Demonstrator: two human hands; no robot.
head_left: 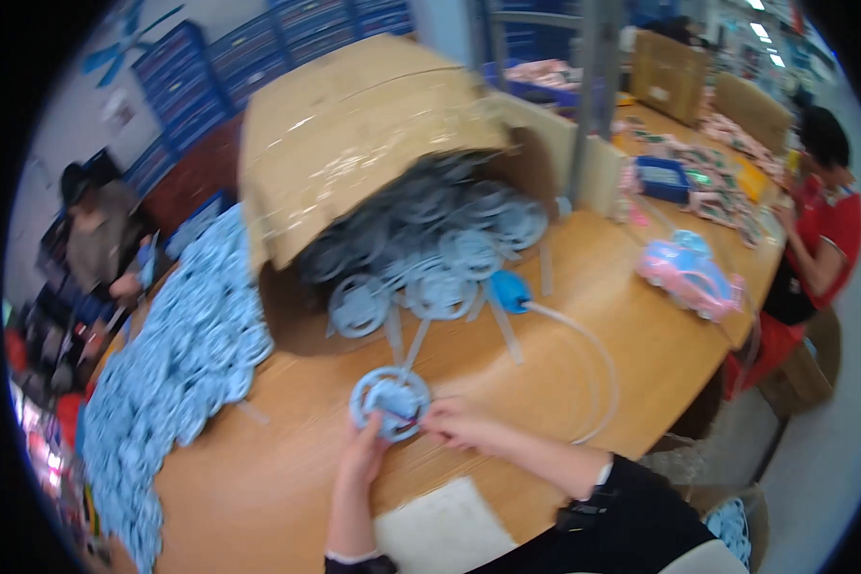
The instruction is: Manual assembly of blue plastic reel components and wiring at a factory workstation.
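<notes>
In the head view, the light-blue wheel (pixel 389 394) is in front of the person, just above the table (pixel 268 478) or on it; which, I cannot tell. The left hand (pixel 362 452) is closed on its lower edge, thumb on top, probably to steady it. The right hand (pixel 454 424) has its fingers drawn narrow at the right rim; blur hides whether they pinch the small dark piece (pixel 408 420) there. The box (pixel 373 105) lies tipped, mouth toward the person, likely for easy reach. A blue heap (pixel 187 344) lies left.
</notes>
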